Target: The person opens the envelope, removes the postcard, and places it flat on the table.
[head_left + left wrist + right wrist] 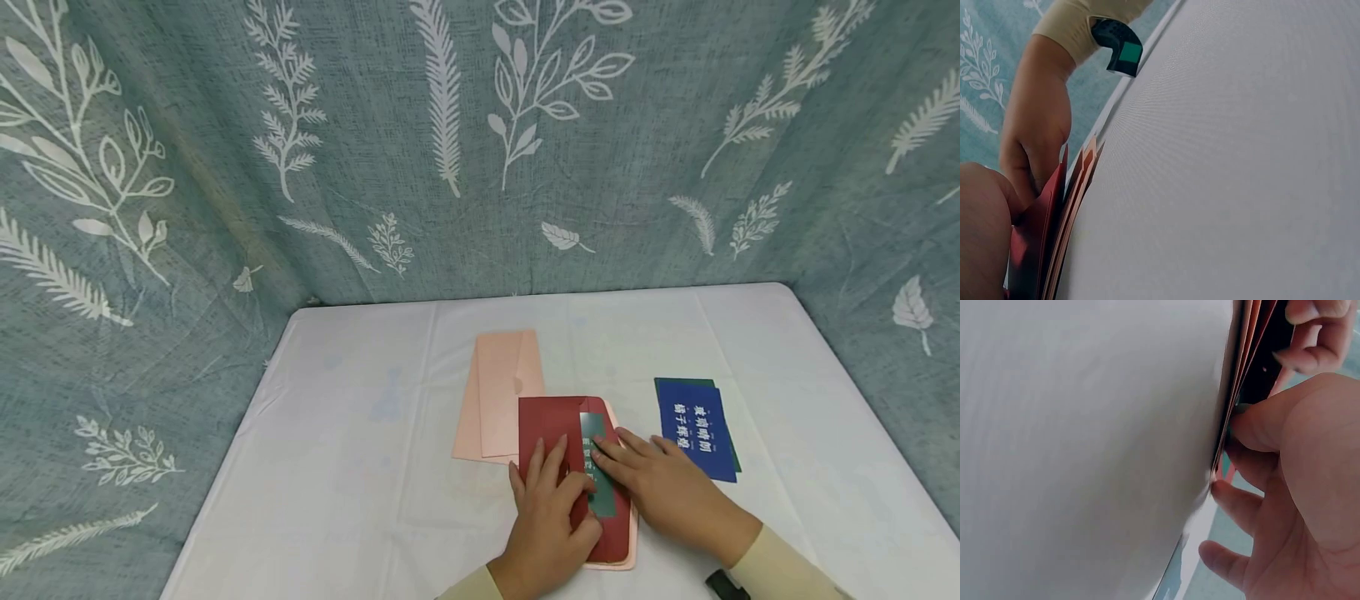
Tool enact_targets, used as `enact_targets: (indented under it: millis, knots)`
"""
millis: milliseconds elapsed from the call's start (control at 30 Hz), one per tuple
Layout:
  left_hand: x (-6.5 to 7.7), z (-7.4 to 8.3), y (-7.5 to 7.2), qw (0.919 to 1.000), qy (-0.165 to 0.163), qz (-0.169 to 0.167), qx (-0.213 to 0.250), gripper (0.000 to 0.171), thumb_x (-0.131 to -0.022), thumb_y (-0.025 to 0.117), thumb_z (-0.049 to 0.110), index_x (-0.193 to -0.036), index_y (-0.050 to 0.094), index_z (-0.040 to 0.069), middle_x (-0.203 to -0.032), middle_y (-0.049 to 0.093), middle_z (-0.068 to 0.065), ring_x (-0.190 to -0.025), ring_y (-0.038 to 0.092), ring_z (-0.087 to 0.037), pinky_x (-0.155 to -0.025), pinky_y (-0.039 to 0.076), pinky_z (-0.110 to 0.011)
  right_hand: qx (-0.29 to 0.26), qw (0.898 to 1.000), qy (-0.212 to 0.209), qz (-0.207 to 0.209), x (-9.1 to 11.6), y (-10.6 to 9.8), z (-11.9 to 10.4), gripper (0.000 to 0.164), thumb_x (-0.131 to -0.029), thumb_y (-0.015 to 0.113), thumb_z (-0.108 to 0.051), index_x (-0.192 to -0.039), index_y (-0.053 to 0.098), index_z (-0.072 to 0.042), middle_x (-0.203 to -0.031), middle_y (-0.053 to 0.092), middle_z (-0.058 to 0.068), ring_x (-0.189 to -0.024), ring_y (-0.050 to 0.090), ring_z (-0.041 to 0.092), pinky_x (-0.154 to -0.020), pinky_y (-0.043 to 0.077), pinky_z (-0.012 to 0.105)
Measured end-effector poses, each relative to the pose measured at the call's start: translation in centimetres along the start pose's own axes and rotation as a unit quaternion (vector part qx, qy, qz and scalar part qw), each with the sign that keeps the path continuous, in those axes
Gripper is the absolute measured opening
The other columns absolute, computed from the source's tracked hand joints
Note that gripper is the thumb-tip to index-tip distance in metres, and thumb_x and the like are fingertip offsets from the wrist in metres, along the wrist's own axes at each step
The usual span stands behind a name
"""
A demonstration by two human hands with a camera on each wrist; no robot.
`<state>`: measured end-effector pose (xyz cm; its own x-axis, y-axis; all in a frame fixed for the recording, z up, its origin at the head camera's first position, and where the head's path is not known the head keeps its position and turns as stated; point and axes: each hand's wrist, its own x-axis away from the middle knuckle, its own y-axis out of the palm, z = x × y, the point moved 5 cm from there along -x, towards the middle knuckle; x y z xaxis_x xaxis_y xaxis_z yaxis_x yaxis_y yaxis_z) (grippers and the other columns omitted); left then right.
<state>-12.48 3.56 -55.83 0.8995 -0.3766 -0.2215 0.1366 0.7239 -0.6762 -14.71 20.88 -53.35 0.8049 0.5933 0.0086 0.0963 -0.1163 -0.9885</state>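
Note:
A dark red envelope (547, 417) lies on the stack, its flap side to the right. A green card (592, 427) with white lettering shows along its opening, the card's left part hidden by the envelope. My left hand (543, 508) rests on the envelope with its fingers spread; the index finger bends to the card, and the thumb stands apart from it lower down. From the right, my right hand (671, 492) reaches over the envelope's edge, fingertips touching the card. In the right wrist view the right thumb (1260, 425) and fingers meet the edge of the stack.
Pale pink envelopes (498, 383) lie behind and under the red one. To the right, a blue card (708, 417) with white lettering overlaps another green card (735, 454). The table has a white cloth (360, 433); a patterned curtain (465, 225) hangs around it.

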Motion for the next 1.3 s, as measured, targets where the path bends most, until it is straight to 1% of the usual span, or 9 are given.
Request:
enact_targets:
  millis: [133,267,400,567,767,1033,1300]
  knots:
    - [-0.1,0.0,0.0,0.9999,-0.012,-0.012,0.0,0.025,-0.09,0.065,0.019,-0.113,0.071,0.025,-0.171,0.038,-0.014,-0.159,0.02,-0.048,-0.108,0.003,-0.091,-0.012,1.0,0.004,-0.001,0.2,-0.2,0.5,0.056,-0.101,0.077,-0.018,-0.156,0.064,-0.018,-0.16,0.057,0.004,-0.149,0.049,0.039,-0.108,0.045,0.068]
    - [-0.1,0.1,0.0,0.9999,-0.009,-0.011,-0.005,0.025,-0.09,0.064,0.019,-0.114,0.072,0.024,-0.171,0.038,-0.015,-0.159,0.021,-0.049,-0.107,0.003,-0.091,-0.019,1.0,0.009,-0.001,0.3,-0.4,0.8,0.056,-0.101,0.078,-0.018,-0.156,0.064,-0.017,-0.16,0.057,0.005,-0.149,0.049,0.039,-0.107,0.046,0.068]
    - [-0.2,0.1,0.0,0.9999,-0.006,-0.011,-0.003,0.025,-0.09,0.064,0.019,-0.113,0.071,0.024,-0.171,0.038,-0.015,-0.159,0.021,-0.049,-0.107,0.003,-0.091,-0.017,1.0,0.021,-0.006,0.3,-0.5,1.1,0.055,-0.102,0.078,-0.019,-0.155,0.065,-0.017,-0.16,0.057,0.004,-0.149,0.049,0.039,-0.108,0.046,0.067]
    - [-0.2,0.0,0.1,0.9997,-0.015,-0.02,0.003,0.024,-0.091,0.063,0.02,-0.113,0.071,0.025,-0.172,0.037,-0.014,-0.16,0.019,-0.048,-0.107,0.001,-0.091,-0.01,0.999,0.031,-0.007,0.5,-0.6,1.5,0.053,-0.101,0.078,-0.019,-0.153,0.066,-0.017,-0.159,0.058,0.005,-0.148,0.05,0.039,-0.109,0.045,0.067]
    - [-0.2,0.1,0.0,0.9993,-0.024,-0.027,0.008,0.023,-0.092,0.063,0.02,-0.113,0.071,0.025,-0.172,0.036,-0.014,-0.16,0.019,-0.048,-0.108,-0.001,-0.09,-0.017,0.999,0.034,-0.001,0.7,-0.8,2.0,0.052,-0.102,0.077,-0.017,-0.153,0.067,-0.017,-0.159,0.058,0.004,-0.148,0.05,0.039,-0.108,0.046,0.067]
    - [-0.2,0.2,0.0,0.9996,-0.017,-0.022,0.006,0.023,-0.091,0.063,0.019,-0.112,0.071,0.025,-0.171,0.037,-0.015,-0.159,0.02,-0.05,-0.107,0.001,-0.091,-0.011,0.999,0.033,-0.002,1.0,-0.8,2.4,0.051,-0.102,0.077,-0.015,-0.152,0.067,-0.016,-0.159,0.058,0.004,-0.147,0.051,0.039,-0.106,0.047,0.068]
    - [-0.1,0.1,0.0,0.9996,-0.016,-0.021,0.002,0.023,-0.091,0.062,0.019,-0.112,0.071,0.025,-0.171,0.037,-0.016,-0.158,0.021,-0.05,-0.107,0.001,-0.091,-0.005,0.999,0.037,-0.006,1.3,-0.5,3.0,0.053,-0.101,0.078,-0.014,-0.152,0.067,-0.015,-0.159,0.058,0.006,-0.147,0.05,0.04,-0.107,0.044,0.071]
